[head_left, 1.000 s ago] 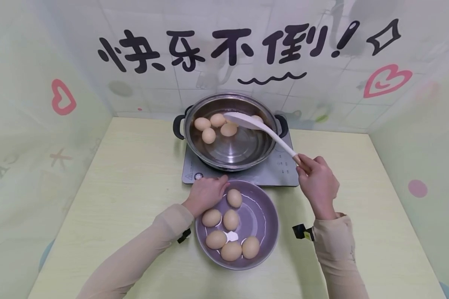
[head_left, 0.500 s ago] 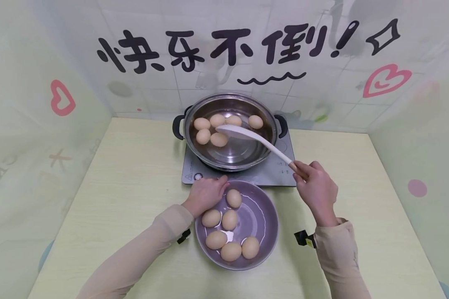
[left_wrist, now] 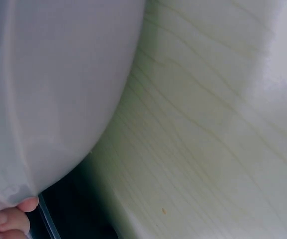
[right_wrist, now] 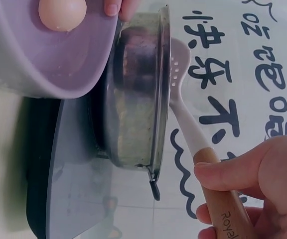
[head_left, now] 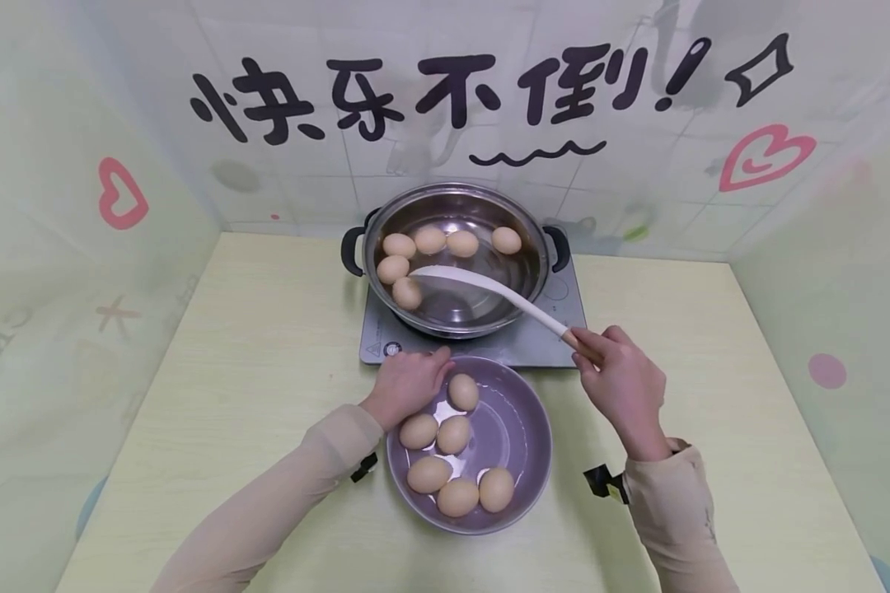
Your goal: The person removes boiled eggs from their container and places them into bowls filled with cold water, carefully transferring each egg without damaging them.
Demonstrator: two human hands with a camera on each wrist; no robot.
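Note:
My right hand (head_left: 623,383) grips the wooden handle of a white slotted spoon (head_left: 482,282); the holes in its head show in the right wrist view. The spoon's head is inside a steel pot (head_left: 452,200), against or close to an egg (head_left: 406,293) at the front left. Several other brown eggs lie along the pot's left and back, one apart at the back right (head_left: 507,240). My left hand (head_left: 411,383) holds the upper left rim of a purple bowl (head_left: 517,445), its fingers curled over the edge. Several eggs (head_left: 457,498) lie in that bowl.
The pot stands on a grey induction cooker (head_left: 534,350), its black side handles (head_left: 352,251) sticking out. The bowl sits right against the cooker's front edge on the pale wooden table (head_left: 267,371). Printed sheeting (head_left: 430,140) encloses the back and sides.
The spoon has moved left and toward me through the pot. Two eggs have shifted left, one also forward to the front left wall. My left hand keeps its place on the bowl.

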